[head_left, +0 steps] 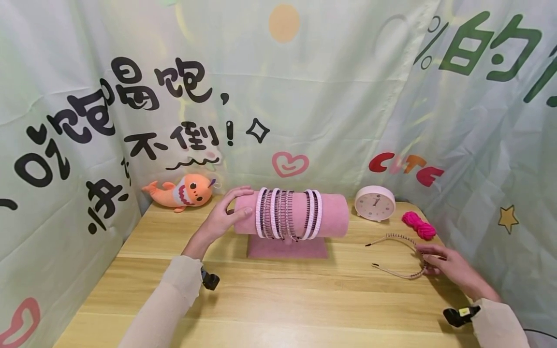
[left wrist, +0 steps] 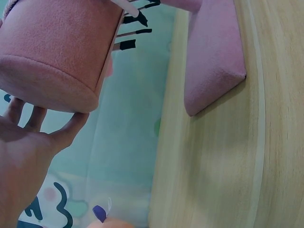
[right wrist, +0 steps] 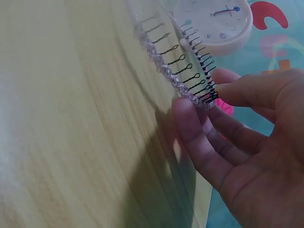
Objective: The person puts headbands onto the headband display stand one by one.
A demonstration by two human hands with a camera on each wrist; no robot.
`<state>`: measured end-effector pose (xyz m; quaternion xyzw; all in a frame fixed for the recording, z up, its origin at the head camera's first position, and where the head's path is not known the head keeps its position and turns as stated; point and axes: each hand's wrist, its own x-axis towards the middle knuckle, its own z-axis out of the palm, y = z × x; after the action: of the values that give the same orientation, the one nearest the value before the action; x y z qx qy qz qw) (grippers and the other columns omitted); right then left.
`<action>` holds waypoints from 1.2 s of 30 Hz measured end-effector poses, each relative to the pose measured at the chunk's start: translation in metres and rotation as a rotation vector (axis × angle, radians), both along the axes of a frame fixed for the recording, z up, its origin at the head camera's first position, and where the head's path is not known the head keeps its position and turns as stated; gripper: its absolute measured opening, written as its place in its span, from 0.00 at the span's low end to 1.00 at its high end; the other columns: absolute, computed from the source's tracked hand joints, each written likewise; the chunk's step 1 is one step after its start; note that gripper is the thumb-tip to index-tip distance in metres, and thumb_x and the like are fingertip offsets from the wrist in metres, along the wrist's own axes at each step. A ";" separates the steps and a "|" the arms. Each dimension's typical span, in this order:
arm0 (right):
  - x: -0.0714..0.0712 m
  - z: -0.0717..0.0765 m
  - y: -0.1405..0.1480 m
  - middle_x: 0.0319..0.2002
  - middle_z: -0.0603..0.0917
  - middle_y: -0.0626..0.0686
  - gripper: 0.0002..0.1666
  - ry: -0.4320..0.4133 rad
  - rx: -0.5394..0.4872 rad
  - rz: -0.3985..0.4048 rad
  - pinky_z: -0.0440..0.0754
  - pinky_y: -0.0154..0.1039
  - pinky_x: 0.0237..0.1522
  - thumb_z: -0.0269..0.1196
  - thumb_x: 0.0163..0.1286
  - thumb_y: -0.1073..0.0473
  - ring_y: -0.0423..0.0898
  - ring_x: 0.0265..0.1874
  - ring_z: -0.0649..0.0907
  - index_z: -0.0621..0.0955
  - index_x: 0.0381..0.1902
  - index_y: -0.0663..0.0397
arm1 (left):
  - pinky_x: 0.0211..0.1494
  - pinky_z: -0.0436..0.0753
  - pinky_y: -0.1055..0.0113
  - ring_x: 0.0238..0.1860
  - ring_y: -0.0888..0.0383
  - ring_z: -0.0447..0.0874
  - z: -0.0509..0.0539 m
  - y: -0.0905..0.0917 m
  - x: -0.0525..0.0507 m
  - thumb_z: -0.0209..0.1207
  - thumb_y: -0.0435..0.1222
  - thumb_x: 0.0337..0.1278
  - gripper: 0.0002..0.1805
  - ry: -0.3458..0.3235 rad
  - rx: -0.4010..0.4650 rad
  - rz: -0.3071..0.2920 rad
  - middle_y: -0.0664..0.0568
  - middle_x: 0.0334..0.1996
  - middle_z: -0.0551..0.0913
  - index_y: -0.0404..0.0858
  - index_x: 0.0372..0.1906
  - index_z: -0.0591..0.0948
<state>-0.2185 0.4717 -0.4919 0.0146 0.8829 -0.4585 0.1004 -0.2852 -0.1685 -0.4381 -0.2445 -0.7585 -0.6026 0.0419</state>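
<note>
A pink plush headband stand (head_left: 335, 215), a padded roll on a flat base, stands mid-table. Around the roll sit several headbands (head_left: 275, 212), some white and braided, others dark and toothed. My left hand (head_left: 224, 215) holds the roll's left end, thumb at the front and fingers over the top; the left wrist view shows fingertips against the roll's end (left wrist: 47, 88). Off to the right, my right hand (head_left: 450, 266) pinches a beaded headband (head_left: 406, 276) at the middle of its curve. Dark wire teeth line this headband (right wrist: 166, 71), and its tips point left toward the stand.
An orange plush shark (head_left: 191, 191) lies at the back left. Behind the right hand are a round white clock (head_left: 374, 203) and a bright pink yarn bundle (head_left: 418, 225). Printed curtains (head_left: 330, 121) enclose the wooden table (head_left: 278, 304) at the back and sides.
</note>
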 end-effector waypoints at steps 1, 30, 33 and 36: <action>0.000 0.000 0.000 0.63 0.84 0.69 0.30 0.007 -0.004 0.008 0.92 0.39 0.44 0.51 0.90 0.58 0.38 0.42 0.88 0.68 0.76 0.78 | 0.78 0.74 0.34 0.83 0.41 0.63 0.000 0.000 0.000 0.67 0.34 0.73 0.27 -0.001 0.001 0.000 0.44 0.83 0.66 0.41 0.73 0.78; -0.004 0.025 -0.024 0.62 0.84 0.33 0.24 0.139 -0.475 0.141 0.91 0.32 0.51 0.54 0.88 0.63 0.36 0.49 0.87 0.79 0.75 0.46 | 0.76 0.76 0.35 0.83 0.41 0.63 -0.001 0.000 -0.001 0.68 0.33 0.72 0.27 0.006 0.003 0.006 0.43 0.83 0.66 0.40 0.73 0.78; -0.004 0.030 -0.032 0.63 0.84 0.35 0.24 0.168 -0.510 0.162 0.91 0.33 0.50 0.54 0.88 0.66 0.38 0.48 0.87 0.79 0.75 0.49 | 0.75 0.77 0.34 0.83 0.41 0.64 -0.001 0.000 -0.001 0.67 0.32 0.72 0.27 0.009 0.010 0.001 0.39 0.83 0.66 0.39 0.73 0.78; -0.006 0.036 -0.039 0.63 0.84 0.35 0.24 0.191 -0.531 0.168 0.91 0.32 0.50 0.54 0.87 0.67 0.37 0.48 0.87 0.79 0.74 0.52 | 0.75 0.76 0.33 0.83 0.41 0.63 -0.001 0.000 -0.002 0.67 0.32 0.72 0.27 0.011 0.010 0.002 0.36 0.83 0.65 0.39 0.72 0.79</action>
<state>-0.2246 0.4327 -0.4564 -0.1286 0.7355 -0.6630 0.0547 -0.2868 -0.1685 -0.4388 -0.2470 -0.7555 -0.6049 0.0479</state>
